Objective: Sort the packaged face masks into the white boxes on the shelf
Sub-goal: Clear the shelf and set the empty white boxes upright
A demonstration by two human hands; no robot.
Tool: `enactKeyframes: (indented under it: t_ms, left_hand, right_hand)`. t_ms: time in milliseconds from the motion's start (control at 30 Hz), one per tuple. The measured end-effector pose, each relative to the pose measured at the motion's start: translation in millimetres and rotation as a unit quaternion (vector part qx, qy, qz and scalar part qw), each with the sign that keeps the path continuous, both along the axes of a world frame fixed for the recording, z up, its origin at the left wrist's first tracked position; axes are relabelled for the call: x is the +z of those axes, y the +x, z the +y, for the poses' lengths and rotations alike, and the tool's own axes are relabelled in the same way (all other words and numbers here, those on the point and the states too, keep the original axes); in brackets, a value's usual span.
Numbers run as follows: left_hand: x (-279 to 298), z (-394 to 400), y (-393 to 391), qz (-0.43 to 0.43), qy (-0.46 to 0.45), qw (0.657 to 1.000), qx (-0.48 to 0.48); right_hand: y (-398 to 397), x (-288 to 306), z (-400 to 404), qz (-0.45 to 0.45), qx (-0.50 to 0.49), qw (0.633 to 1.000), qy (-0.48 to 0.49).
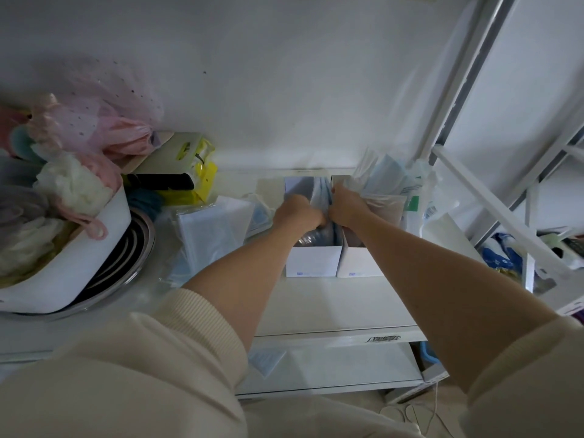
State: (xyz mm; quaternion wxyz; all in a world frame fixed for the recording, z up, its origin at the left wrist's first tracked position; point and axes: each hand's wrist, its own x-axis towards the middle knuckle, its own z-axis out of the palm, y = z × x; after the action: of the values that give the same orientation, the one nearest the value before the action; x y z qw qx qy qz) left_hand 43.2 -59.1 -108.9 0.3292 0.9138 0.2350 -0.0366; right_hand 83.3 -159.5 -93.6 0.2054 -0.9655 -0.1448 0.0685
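**Masks being packed into two boxes**

Nearest, open shelf [331,308] is seen before two white boxes [313,262]. Above them, the left hand [298,213] and right hand [346,205] are curled around packaged masks [320,192]. Beyond the fingers, the right box is crammed; loose packs [215,229] left of them remain unsorted.

both arms stretched forward from the bottom of the frame, cream sleeves pushed up near the elbows, bare forearms converging mid-frame, left hand [298,213] and right hand [346,206] almost touching just right of center, fingers curled, knuckles up
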Motion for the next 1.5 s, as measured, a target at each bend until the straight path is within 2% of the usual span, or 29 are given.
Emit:
enactKeyframes:
  t_ms: [100,200,267,400,500,600,633,700,800,833,900,1000,1067,1267,1333,1400,1433,1500]
  left_hand:
    - [10.6,8.6,0.3,-0.048,-0.012,0.999,0.012]
    - [22.9,20.6,-1.0,-0.094,-0.031,0.994,0.038]
    - [29.1,30.7,-3.5,-0.129,-0.093,0.985,0.07]
    - [41.9,50.5,-12.3,-0.174,-0.235,0.946,0.138]
    - [50.6,73.9,-22.1,-0.187,-0.347,0.909,0.136]
    - [49.5,96.8,-36.8,-0.177,-0.435,0.876,0.11]
    - [47.3,104.2,-42.4,-0.17,-0.456,0.867,0.107]
    - [43.1,119.2,-54.3,-0.147,-0.486,0.855,0.11]
    - [38.3,144.4,-68.6,-0.127,-0.52,0.835,0.125]
    - [36.7,152.2,-70.2,-0.128,-0.504,0.844,0.132]
    - [33.4,163.7,-71.9,-0.128,-0.429,0.881,0.151]
    - [26.0,173.9,-77.0,-0.097,-0.314,0.93,0.164]
    - [17.1,179.3,-82.1,-0.065,-0.263,0.949,0.163]
    - [-13.7,186.0,-83.9,-0.036,-0.137,0.978,0.151]
    - [-16.9,183.9,-80.2,-0.005,-0.083,0.988,0.131]
    - [-16.9,179.2,-75.8,0.014,0.011,0.993,0.116]
    - [-14.8,175.8,-72.8,0.002,0.043,0.993,0.114]
    - [-7.5,165.8,-65.2,-0.065,0.035,0.992,0.107]
  right_hand:
    - [-1.2,2.6,6.1,0.015,-0.009,1.0,-0.013]
    - [-3.0,12.3,16.8,-0.024,-0.028,0.999,0.001]
    - [-2.1,21.6,25.0,-0.03,-0.061,0.996,0.057]
    - [0.5,35.9,44.1,0.044,-0.1,0.977,0.185]
    - [-3.8,47.0,55.5,0.137,-0.133,0.929,0.318]
    - [-7.2,50.1,67.6,0.263,-0.119,0.843,0.454]
    - [-9.4,48.6,73.6,0.28,-0.108,0.819,0.489]
    - [-16.4,47.4,90.3,0.262,-0.101,0.81,0.515]
    - [-27.7,45.5,118.8,0.228,-0.086,0.823,0.512]
    - [-31.7,43.8,127.9,0.233,-0.075,0.828,0.505]
    - [-39.0,39.4,144.8,0.235,-0.07,0.853,0.46]
    - [-47.2,32.8,164.8,0.19,-0.063,0.936,0.29]
    - [-52.2,30.2,170.0,0.179,-0.039,0.964,0.192]
    - [-54.8,16.8,169.4,0.257,-0.058,0.947,0.185]
    - [-51.2,14.0,167.6,0.231,-0.054,0.953,0.187]
    - [-44.4,12.9,163.0,0.18,-0.03,0.967,0.179]
    - [-41.4,14.4,160.0,0.16,-0.026,0.97,0.181]
    - [-37.1,18.5,151.5,0.145,-0.022,0.965,0.215]
